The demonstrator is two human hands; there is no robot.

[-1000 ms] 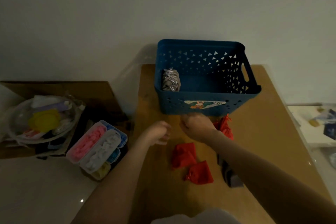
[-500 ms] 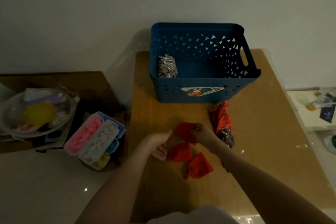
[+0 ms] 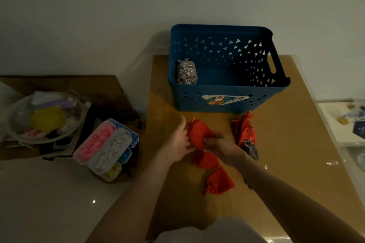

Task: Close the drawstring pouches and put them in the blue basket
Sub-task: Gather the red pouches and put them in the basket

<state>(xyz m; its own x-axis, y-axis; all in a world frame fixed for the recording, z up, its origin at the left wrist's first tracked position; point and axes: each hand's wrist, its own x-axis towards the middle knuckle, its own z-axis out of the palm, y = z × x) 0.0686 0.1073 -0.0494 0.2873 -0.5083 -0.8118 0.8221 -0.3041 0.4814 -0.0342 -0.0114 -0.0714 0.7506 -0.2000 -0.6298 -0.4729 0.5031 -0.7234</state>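
Pinches the red pouch (image 3: 199,134) in the right hand (image 3: 223,149), over the bench (image 3: 286,144), at 6 o'clock from the blue basket (image 3: 227,102). Touches its 9 o'clock side with the left hand (image 3: 177,144), fingers straight, gripping nothing. Inside the blue basket, at 9 o'clock: a grey pouch (image 3: 186,72).

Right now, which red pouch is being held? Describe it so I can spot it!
Find the blue basket on the brown table. Just in front of it, one red pouch sits between two hands: the right hand pinches it and the left hand touches its side. It is the only one being held; the other red pouches lie on the table.
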